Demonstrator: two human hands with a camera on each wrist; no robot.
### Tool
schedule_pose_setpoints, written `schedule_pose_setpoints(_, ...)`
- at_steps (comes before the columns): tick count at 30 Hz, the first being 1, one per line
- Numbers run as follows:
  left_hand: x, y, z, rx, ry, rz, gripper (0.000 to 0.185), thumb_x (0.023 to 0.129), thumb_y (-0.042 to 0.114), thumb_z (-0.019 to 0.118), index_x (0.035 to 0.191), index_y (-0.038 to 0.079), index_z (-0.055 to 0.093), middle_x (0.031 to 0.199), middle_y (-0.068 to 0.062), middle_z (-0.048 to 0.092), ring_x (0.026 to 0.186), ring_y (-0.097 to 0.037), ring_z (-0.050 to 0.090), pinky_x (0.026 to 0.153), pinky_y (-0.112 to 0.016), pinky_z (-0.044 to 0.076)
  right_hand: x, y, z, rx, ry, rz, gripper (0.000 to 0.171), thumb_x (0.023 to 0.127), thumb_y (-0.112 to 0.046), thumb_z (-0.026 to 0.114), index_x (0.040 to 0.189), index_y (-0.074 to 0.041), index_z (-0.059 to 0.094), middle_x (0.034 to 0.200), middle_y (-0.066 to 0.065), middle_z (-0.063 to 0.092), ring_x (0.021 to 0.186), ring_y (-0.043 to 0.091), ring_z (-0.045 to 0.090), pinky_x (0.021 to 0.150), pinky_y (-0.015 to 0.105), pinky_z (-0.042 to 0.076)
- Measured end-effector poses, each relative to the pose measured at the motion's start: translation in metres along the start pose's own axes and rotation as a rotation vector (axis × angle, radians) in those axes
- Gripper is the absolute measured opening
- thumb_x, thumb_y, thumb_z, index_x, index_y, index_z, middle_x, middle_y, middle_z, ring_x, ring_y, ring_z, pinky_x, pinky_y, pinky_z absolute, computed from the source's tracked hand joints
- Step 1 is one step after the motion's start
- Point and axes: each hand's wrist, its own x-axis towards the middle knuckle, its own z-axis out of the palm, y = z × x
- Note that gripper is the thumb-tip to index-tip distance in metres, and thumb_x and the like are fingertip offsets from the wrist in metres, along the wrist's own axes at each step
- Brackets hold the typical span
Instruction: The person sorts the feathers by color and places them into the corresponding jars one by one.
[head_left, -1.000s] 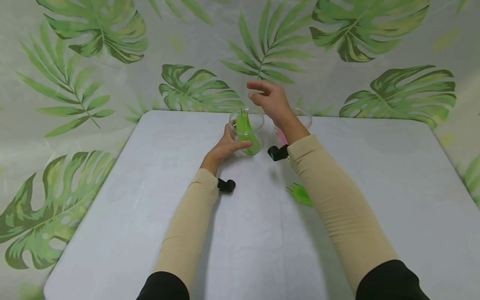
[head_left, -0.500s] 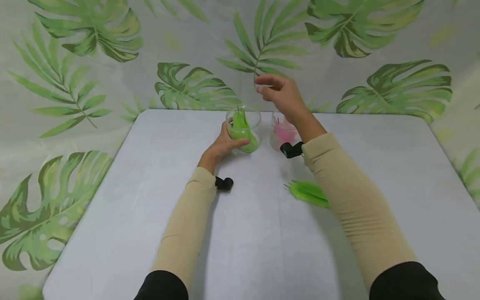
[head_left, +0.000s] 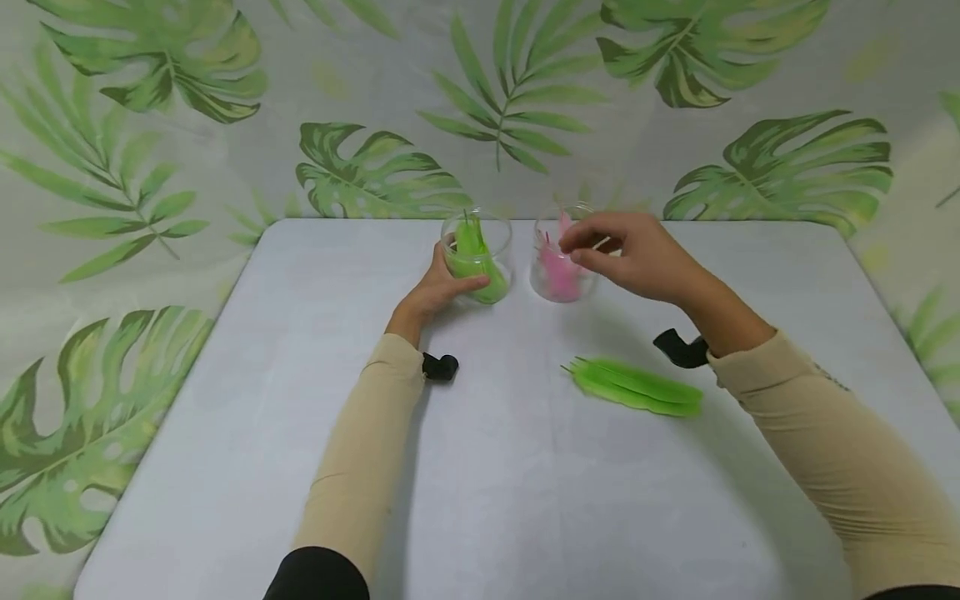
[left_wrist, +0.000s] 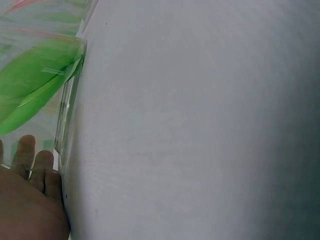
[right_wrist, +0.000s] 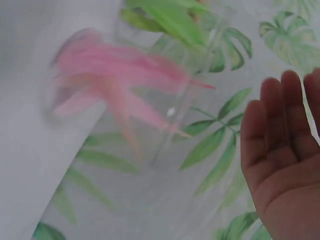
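My left hand (head_left: 435,289) grips the side of a clear jar (head_left: 504,242) near the table's back edge, thumb across its front. Green feathers (head_left: 474,257) stand inside it, quills up; the left wrist view shows one green feather (left_wrist: 42,75) close through the wall, above the fingers of the left hand (left_wrist: 32,200). My right hand (head_left: 641,254) is raised, its fingers loosely bent and overlapping a second clear jar (head_left: 542,282) with pink feathers (head_left: 561,277). In the right wrist view the right hand (right_wrist: 285,155) shows a bare palm with nothing in it.
Several loose green feathers (head_left: 637,388) lie in a bunch on the white table (head_left: 487,500), in front of the pink feathers' jar. A leaf-patterned cloth (head_left: 375,75) rises right behind the table's back edge.
My right hand has come down and to the right from above the jars, uncovering the pink feathers' jar and the loose green feathers. The left hand keeps its grip on the green feathers' jar.
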Motion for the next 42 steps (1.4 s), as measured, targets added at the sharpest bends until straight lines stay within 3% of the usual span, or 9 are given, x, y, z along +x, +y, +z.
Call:
schedule_pose_setpoints(3,0.001,0.000,0.000,-0.008,-0.004,0.003,0.103,0.082,0.019,0.077,0.157,0.022,0.006,0.158,-0.013,0.030,0.149,-0.026,0.025,0.126,-0.043,0.013,-0.021,0.012,0.001,-0.076,-0.098,-0.016,0.019,0.096,-0.010,0.064,0.113,-0.013,0.071,0.108,0.000,0.072,0.096,0.008,0.064,0.085,0.024,0.053)
schedule_pose_setpoints(7,0.001,-0.001,-0.002,0.009,0.010,-0.013,0.103,0.082,0.021,0.077,0.157,0.023,0.006,0.158,-0.013,0.028,0.150,-0.027,0.024,0.126,-0.043,0.014,-0.038,0.030,0.007,-0.069,-0.223,0.005,0.020,0.096,-0.008,0.064,0.115,-0.013,0.070,0.107,0.001,0.073,0.095,0.013,0.066,0.084,0.028,0.055)
schedule_pose_setpoints(19,0.003,-0.004,-0.005,-0.007,0.020,-0.011,0.104,0.081,0.021,0.077,0.157,0.023,0.007,0.159,-0.013,0.028,0.150,-0.025,0.023,0.126,-0.043,0.013,-0.055,0.069,0.041,-0.041,-0.417,0.098,0.022,0.095,-0.007,0.064,0.116,-0.007,0.069,0.106,0.004,0.073,0.096,0.016,0.066,0.085,0.031,0.056)
schedule_pose_setpoints(24,0.003,-0.004,-0.003,-0.016,0.018,-0.005,0.104,0.081,0.020,0.078,0.157,0.022,0.007,0.159,-0.012,0.028,0.151,-0.026,0.023,0.126,-0.043,0.013,-0.057,0.075,0.052,-0.025,-0.434,0.110,0.022,0.094,-0.007,0.065,0.116,-0.005,0.069,0.107,0.006,0.073,0.098,0.018,0.066,0.086,0.032,0.056)
schedule_pose_setpoints(29,0.002,-0.004,-0.001,-0.018,0.025,-0.007,0.104,0.081,0.019,0.078,0.157,0.021,0.008,0.159,-0.012,0.029,0.151,-0.025,0.023,0.127,-0.044,0.012,-0.057,0.079,0.061,-0.017,-0.445,0.108,0.018,0.095,-0.012,0.065,0.112,-0.009,0.071,0.098,-0.001,0.069,0.091,0.013,0.061,0.083,0.026,0.054)
schedule_pose_setpoints(36,0.002,-0.002,0.000,-0.021,0.015,-0.001,0.104,0.081,0.019,0.078,0.157,0.022,0.007,0.160,-0.012,0.026,0.152,-0.025,0.021,0.127,-0.044,0.012,-0.056,0.075,0.065,-0.059,-0.465,0.107,0.010,0.093,-0.009,0.064,0.098,-0.013,0.072,0.093,-0.002,0.070,0.086,0.010,0.060,0.080,0.026,0.053)
schedule_pose_setpoints(42,0.003,-0.003,0.001,-0.013,0.018,-0.012,0.106,0.080,0.022,0.079,0.157,0.024,0.007,0.161,-0.011,0.026,0.153,-0.025,0.019,0.127,-0.044,0.012,-0.055,0.076,0.065,-0.071,-0.461,0.105,0.007,0.093,-0.010,0.065,0.095,-0.014,0.071,0.089,-0.003,0.068,0.083,0.011,0.057,0.077,0.026,0.051)
